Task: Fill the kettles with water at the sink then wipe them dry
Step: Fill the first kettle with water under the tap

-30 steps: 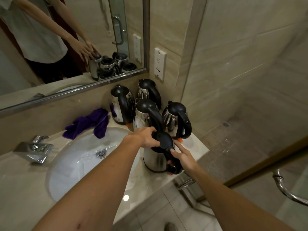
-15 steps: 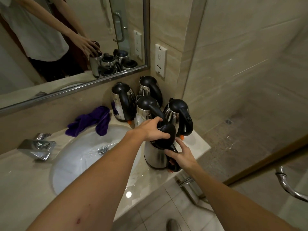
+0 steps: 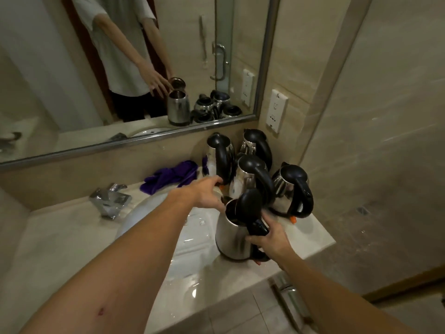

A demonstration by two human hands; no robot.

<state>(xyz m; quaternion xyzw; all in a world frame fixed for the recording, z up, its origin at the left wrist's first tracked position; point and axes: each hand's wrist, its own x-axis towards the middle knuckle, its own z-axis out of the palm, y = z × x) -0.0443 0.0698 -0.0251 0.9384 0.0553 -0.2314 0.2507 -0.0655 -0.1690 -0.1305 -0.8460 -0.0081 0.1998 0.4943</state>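
Observation:
The nearest steel kettle point(image 3: 230, 237) stands on the marble counter point(image 3: 60, 244) at the right rim of the white sink point(image 3: 195, 227). Its black lid point(image 3: 249, 203) is flipped up, showing the dark inside. My right hand point(image 3: 269, 239) grips the kettle's black handle. My left hand point(image 3: 207, 192) hovers by the open rim with loose, spread fingers and holds nothing. Several more steel kettles point(image 3: 248, 174) with shut black lids crowd the corner behind. A purple cloth point(image 3: 169, 175) lies at the back of the sink.
A chrome faucet point(image 3: 109, 200) sits left of the sink. A mirror point(image 3: 120, 68) runs along the back wall, with a wall socket point(image 3: 277, 110) to its right. The counter ends right of the kettles; a metal rail point(image 3: 289, 292) hangs below its front edge.
My left hand lifted the black lid from shut to upright and has let go of it, moving a little left. My right hand stayed on the handle.

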